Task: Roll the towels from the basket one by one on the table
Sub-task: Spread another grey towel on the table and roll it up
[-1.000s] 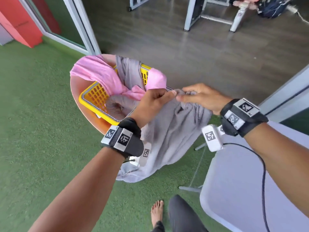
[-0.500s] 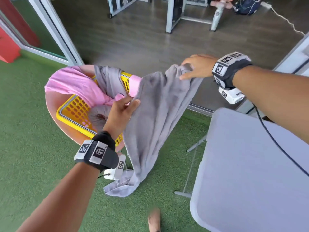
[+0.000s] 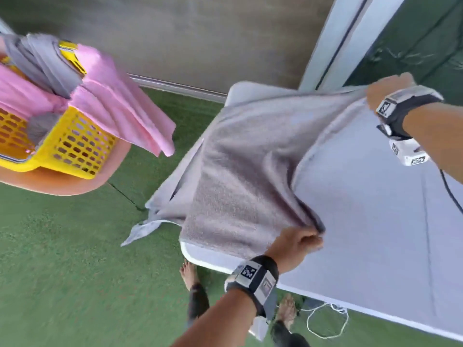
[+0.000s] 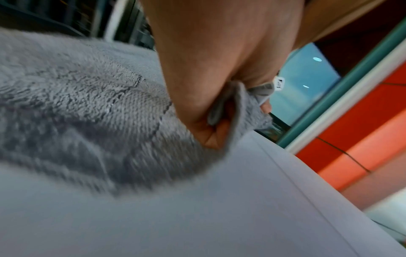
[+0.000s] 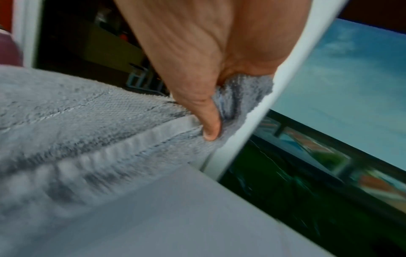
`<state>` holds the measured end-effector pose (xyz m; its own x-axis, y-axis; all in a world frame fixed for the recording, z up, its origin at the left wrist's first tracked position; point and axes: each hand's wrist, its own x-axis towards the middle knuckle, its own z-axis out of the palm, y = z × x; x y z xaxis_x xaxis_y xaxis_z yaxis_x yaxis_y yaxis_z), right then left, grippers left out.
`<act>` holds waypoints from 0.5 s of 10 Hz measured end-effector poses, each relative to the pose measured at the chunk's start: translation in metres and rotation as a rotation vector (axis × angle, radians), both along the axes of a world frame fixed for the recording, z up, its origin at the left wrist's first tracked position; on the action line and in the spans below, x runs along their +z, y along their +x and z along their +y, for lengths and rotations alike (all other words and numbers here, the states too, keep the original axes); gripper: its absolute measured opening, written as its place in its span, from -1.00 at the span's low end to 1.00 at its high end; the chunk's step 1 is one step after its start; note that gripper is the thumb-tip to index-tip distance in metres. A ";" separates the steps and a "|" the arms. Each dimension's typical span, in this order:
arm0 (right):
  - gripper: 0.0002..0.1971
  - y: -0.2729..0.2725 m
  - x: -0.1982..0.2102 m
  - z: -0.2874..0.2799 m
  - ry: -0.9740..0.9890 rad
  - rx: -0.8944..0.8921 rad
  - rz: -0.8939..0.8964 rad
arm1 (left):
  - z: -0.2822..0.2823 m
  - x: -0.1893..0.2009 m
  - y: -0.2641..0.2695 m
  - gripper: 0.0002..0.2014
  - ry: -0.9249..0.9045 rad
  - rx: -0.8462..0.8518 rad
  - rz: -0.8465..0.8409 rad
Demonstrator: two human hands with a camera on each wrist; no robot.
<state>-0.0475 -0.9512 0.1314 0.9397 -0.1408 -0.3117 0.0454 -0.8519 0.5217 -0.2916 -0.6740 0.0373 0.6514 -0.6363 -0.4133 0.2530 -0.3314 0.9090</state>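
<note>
Grey towel (image 3: pixel 240 156) now spread over table (image 3: pixel 375 221); both hands' fingers apparently pinching corners

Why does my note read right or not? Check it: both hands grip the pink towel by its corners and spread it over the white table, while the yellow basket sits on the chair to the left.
One thing is wrong: the colour. The left hand and right hand grip a grey towel over the white table, as the head view shows. The pink towel hangs from the yellow basket. The rest stands.
</note>
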 end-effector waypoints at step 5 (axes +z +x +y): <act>-0.14 -0.165 -0.145 -0.021 0.691 -0.288 0.170 | -0.026 -0.065 -0.026 0.19 0.804 -0.600 -0.645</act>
